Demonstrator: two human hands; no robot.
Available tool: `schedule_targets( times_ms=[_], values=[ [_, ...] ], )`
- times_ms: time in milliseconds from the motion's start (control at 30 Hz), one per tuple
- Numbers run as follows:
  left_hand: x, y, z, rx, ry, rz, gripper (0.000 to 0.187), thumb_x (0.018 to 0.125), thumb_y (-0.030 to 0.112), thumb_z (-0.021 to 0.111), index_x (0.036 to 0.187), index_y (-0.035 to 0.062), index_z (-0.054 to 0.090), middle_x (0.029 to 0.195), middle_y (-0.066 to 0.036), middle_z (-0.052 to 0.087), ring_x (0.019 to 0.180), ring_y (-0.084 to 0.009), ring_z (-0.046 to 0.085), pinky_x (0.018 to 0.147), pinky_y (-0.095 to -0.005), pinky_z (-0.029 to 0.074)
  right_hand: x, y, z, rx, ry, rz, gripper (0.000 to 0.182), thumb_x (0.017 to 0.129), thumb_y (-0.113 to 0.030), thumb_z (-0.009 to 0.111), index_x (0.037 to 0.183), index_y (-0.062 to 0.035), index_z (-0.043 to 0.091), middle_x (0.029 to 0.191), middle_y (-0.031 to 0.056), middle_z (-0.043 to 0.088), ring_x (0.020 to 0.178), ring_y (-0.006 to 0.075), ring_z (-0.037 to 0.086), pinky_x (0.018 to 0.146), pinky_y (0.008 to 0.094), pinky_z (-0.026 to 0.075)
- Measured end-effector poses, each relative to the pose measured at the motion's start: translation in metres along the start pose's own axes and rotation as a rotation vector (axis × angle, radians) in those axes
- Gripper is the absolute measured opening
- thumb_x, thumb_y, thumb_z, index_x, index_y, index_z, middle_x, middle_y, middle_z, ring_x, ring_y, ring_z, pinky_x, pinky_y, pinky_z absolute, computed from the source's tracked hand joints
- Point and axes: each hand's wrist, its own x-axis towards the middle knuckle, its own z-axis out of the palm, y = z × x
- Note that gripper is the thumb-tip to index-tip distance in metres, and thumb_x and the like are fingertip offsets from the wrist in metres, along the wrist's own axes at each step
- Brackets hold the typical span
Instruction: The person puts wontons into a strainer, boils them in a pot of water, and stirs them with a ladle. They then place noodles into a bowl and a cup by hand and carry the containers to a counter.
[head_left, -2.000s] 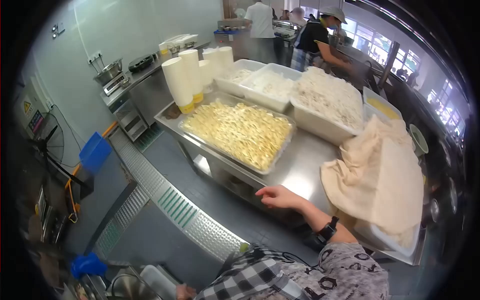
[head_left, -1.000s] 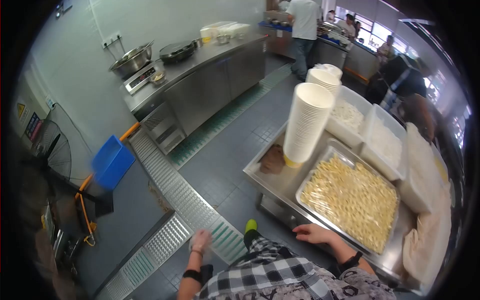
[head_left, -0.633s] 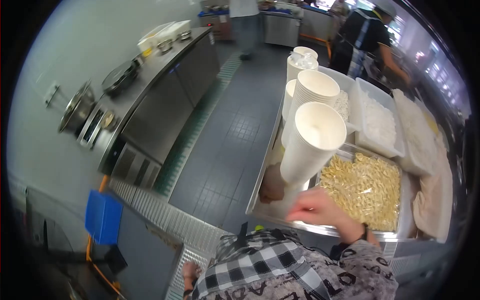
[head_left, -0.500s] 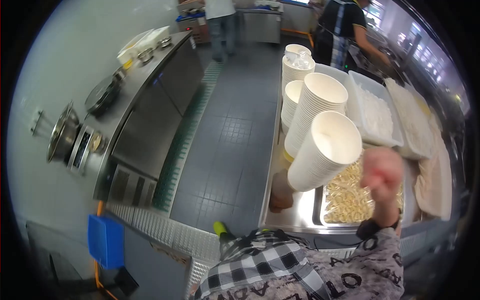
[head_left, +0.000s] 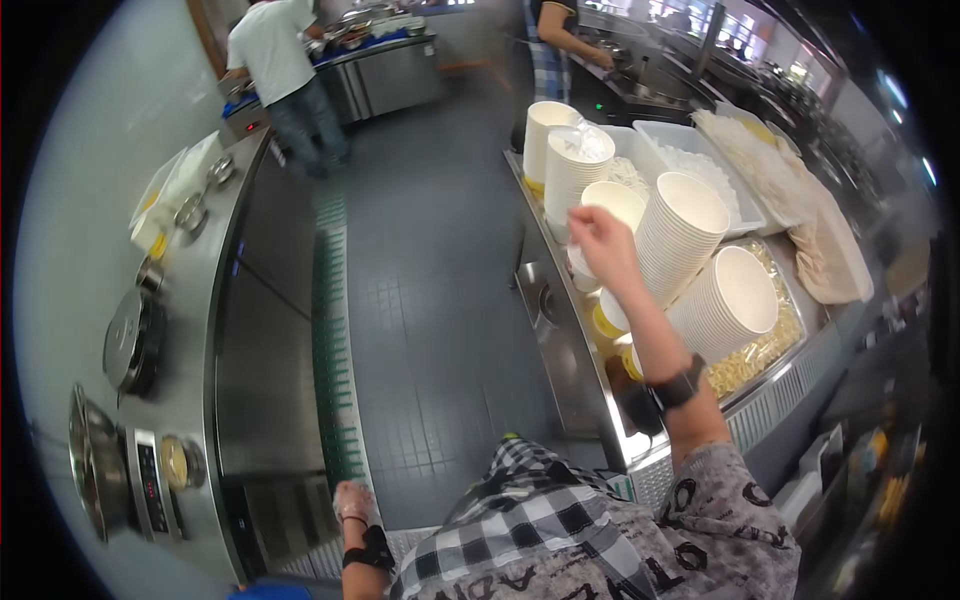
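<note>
My right hand (head_left: 603,240) reaches over the left side of the tray table, fingers bent together, in front of a short stack of white paper cups (head_left: 615,200). Anything in those fingers is hidden. Behind it stand cup stacks, one with clear plastic (head_left: 580,142) over its top. To its right are a tall cup stack (head_left: 690,225) and a tilted cup stack (head_left: 735,300) by a metal tray of pale yellow pieces (head_left: 748,368). My left hand (head_left: 353,503), apparently in a clear glove, hangs low beside the left counter; its fingers are too small to read.
A steel counter (head_left: 232,200) runs along the left with a scale (head_left: 152,480), a black lidded pan (head_left: 133,340) and metal bowls. White bins (head_left: 745,200) line the table's far side. One person (head_left: 275,55) stands at the back left, another (head_left: 550,50) at the stove.
My view has turned right and my right hand has moved left, from over the yellow pieces to the short cup stack. My left hand has come into view at the lower left.
</note>
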Motion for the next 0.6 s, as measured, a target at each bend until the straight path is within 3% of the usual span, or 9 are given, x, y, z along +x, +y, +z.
schedule_targets(
  times_ms=[100, 167, 300, 367, 500, 600],
  values=[
    [0.036, 0.072, 0.068, 0.05, -0.162, 0.067, 0.01, 0.083, 0.011, 0.05, 0.091, 0.0119, 0.044, 0.068, -0.005, 0.049, 0.05, -0.0182, 0.048, 0.04, -0.0307, 0.041, 0.083, 0.041, 0.008, -0.241, 0.212, -0.076, 0.03, 0.08, -0.015, 0.056, 0.106, 0.0001, 0.055, 0.087, 0.0107, 0.063, 0.071, 0.016, 0.062, 0.066, 0.0266, 0.048],
    [0.045, 0.107, 0.106, 0.089, -0.25, 0.105, 0.008, 0.084, 0.012, 0.049, 0.09, 0.0114, 0.044, 0.067, -0.004, 0.049, 0.05, -0.0172, 0.048, 0.041, -0.03, 0.042, 0.121, 0.053, 0.013, -0.505, 0.453, -0.064, 0.034, 0.077, -0.018, 0.057, 0.107, -0.0009, 0.055, 0.09, 0.0153, 0.063, 0.078, 0.0246, 0.063, 0.071, 0.0338, 0.048],
    [0.067, 0.141, 0.137, 0.144, -0.429, 0.087, 0.007, 0.085, 0.012, 0.049, 0.091, 0.01, 0.046, 0.068, -0.005, 0.05, 0.053, -0.0168, 0.051, 0.045, -0.0306, 0.045, 0.171, 0.064, 0.024, -0.718, 0.498, 0.13, 0.037, 0.075, -0.019, 0.058, 0.108, -0.0023, 0.056, 0.093, 0.0164, 0.063, 0.086, 0.03, 0.061, 0.076, 0.0402, 0.046],
    [0.092, 0.157, 0.127, 0.129, -0.366, 0.043, 0.008, 0.085, 0.013, 0.05, 0.091, 0.0088, 0.045, 0.067, -0.005, 0.05, 0.054, -0.0181, 0.052, 0.045, -0.0319, 0.046, 0.181, 0.07, 0.028, -0.835, 0.43, 0.243, 0.021, 0.074, -0.018, 0.057, 0.092, -0.0062, 0.058, 0.085, 0.0138, 0.063, 0.083, 0.0317, 0.06, 0.069, 0.0428, 0.047],
    [0.133, 0.193, 0.119, 0.074, -0.268, -0.05, 0.009, 0.085, 0.013, 0.05, 0.09, 0.0089, 0.045, 0.066, -0.005, 0.05, 0.052, -0.0168, 0.051, 0.043, -0.0301, 0.045, 0.182, 0.07, 0.021, -0.7, 0.613, 0.164, 0.029, 0.072, -0.023, 0.063, 0.097, -0.0076, 0.058, 0.081, 0.0144, 0.063, 0.079, 0.0307, 0.061, 0.07, 0.0412, 0.046],
    [0.134, 0.231, 0.153, 0.188, -0.195, -0.014, 0.008, 0.085, 0.012, 0.05, 0.09, 0.0093, 0.044, 0.065, -0.005, 0.048, 0.051, -0.0154, 0.049, 0.042, -0.0282, 0.043, 0.181, 0.052, 0.008, -0.611, 0.613, 0.208, 0.03, 0.073, -0.022, 0.062, 0.099, -0.0078, 0.059, 0.082, 0.0146, 0.064, 0.078, 0.0303, 0.061, 0.072, 0.0389, 0.046]
  ],
)
